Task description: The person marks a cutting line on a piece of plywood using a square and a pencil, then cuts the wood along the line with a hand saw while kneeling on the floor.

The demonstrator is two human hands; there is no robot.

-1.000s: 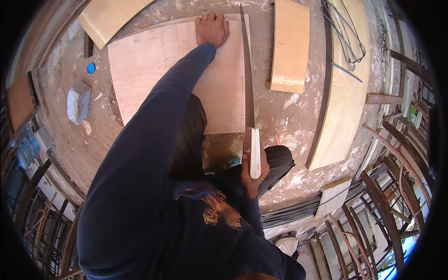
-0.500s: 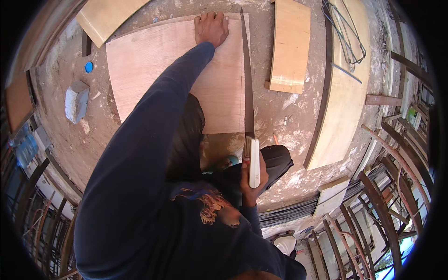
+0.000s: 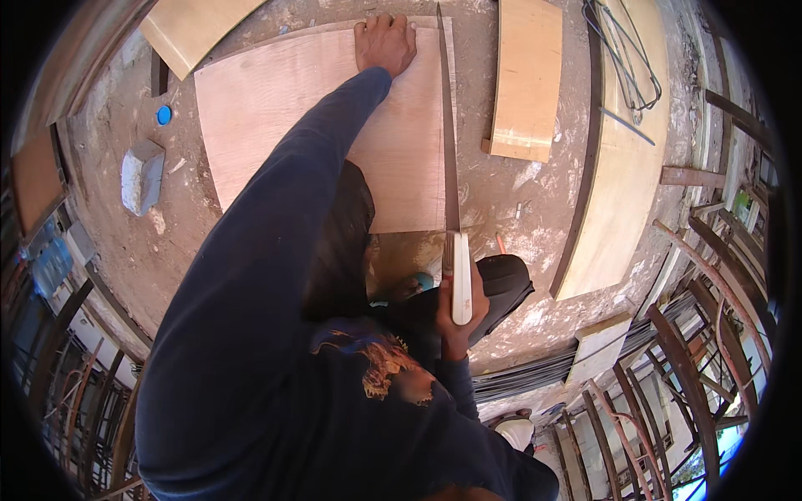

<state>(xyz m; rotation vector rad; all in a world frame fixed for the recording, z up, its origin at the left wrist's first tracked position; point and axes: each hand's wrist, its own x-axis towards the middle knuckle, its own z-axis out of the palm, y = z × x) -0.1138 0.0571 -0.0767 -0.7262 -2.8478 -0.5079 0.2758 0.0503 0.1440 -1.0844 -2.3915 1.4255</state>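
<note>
Plywood sheet (image 3: 276, 108): lay in front of the person, above the floor (image 3: 171, 242).
Left hand (image 3: 386, 43): rested palm-down near the sheet's far edge, pressing rather than grasping, well apart from the other.
Right hand (image 3: 464, 330): was clamped around the white handle of the handsaw (image 3: 451, 167).
Blade: ran lengthwise near the sheet's right edge.
Change: the handle had come forward to the near edge after a pull back; the left hand had kept its place.
Meaning: probably another push stroke on a steadied sheet; cut depth could not be told.
</note>
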